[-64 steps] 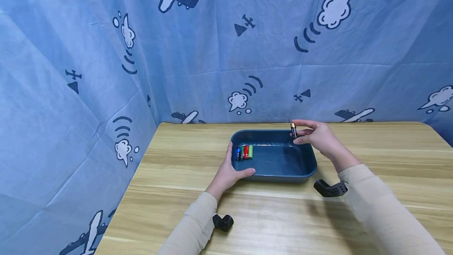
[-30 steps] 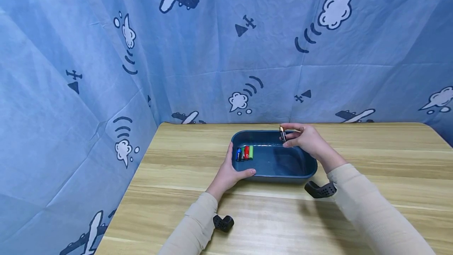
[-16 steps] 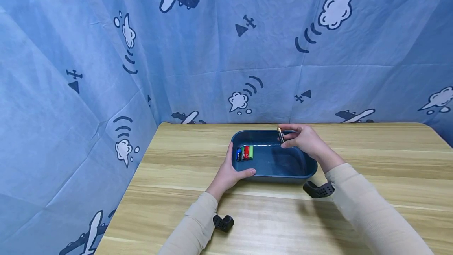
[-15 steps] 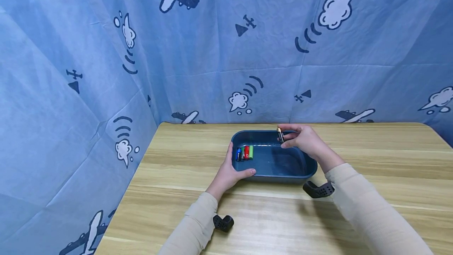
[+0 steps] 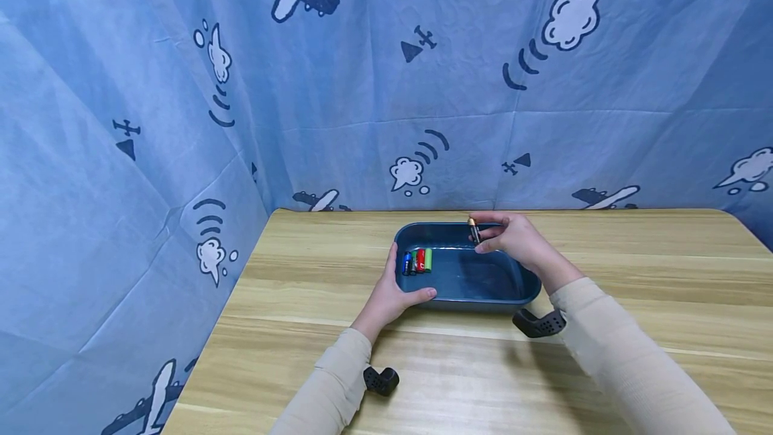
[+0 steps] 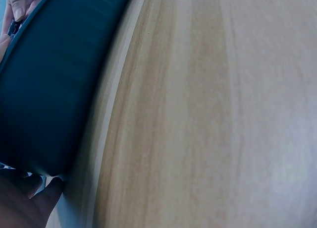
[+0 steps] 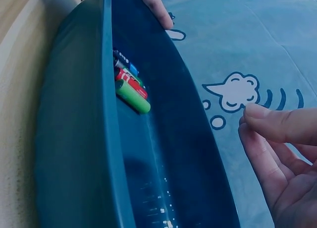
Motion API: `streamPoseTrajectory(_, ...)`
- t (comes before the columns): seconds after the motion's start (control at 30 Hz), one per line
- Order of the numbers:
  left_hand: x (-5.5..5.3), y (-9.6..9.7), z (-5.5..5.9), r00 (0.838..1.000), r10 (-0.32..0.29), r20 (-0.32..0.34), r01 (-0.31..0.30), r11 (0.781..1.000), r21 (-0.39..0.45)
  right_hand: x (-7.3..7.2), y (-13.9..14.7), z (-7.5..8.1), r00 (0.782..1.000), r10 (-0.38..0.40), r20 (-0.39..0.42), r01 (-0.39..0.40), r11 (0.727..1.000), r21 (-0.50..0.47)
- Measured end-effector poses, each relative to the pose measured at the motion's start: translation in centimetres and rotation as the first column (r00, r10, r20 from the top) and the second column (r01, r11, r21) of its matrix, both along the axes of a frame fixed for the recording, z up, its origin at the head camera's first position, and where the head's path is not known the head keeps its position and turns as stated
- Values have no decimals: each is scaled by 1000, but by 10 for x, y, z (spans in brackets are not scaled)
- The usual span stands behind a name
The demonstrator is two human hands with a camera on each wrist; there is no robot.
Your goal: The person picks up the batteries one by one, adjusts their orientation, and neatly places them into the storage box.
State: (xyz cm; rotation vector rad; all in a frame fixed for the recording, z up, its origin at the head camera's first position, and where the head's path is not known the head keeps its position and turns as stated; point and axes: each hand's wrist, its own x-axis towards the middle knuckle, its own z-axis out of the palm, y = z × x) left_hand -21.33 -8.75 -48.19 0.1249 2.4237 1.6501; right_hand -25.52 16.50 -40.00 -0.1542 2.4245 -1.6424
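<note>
In the head view my left hand (image 5: 389,295) holds the left front corner of a dark blue plastic bin (image 5: 465,280), its thumb over the front rim and its fingers along the left side. Above the bin's back part, my right hand (image 5: 516,239) pinches a black battery with a copper-coloured end (image 5: 474,231), tilted and close to upright. The right wrist view hides this battery behind the thumb and fingers. Side by side at the bin's left end lie several batteries, among them a blue battery (image 5: 406,263), a red battery (image 5: 421,260) and a light green battery (image 7: 132,96).
The bin stands on a wood-grain table (image 5: 290,301), near its back edge. Behind and to the left hangs a blue curtain (image 5: 338,86) with plane and cloud prints. A black wrist mount sits on each sleeve, the right mount (image 5: 539,323) just in front of the bin's right corner.
My right hand has moved left from the bin's back right corner, carrying the black battery further over the bin. The battery now leans more. My left hand and the other batteries keep their places.
</note>
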Motion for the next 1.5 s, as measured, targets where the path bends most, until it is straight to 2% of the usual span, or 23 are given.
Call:
streamPoseTrajectory(0.8, -1, 0, 0, 1000, -2, 5, 2, 1000, -1, -6, -13, -6, 1000, -14, -11, 14, 1000, -2)
streamPoseTrajectory(1.2, 1, -1, 1, 1000, -5, 6, 5, 1000, -3, -9, -22, -7, 998, -37, 46, 38, 999, -9)
streamPoseTrajectory(1.5, 1, 0, 1, 1000, -2, 8, 2, 1000, -3, -20, -30, -4, 995, -39, 87, 42, 998, -39)
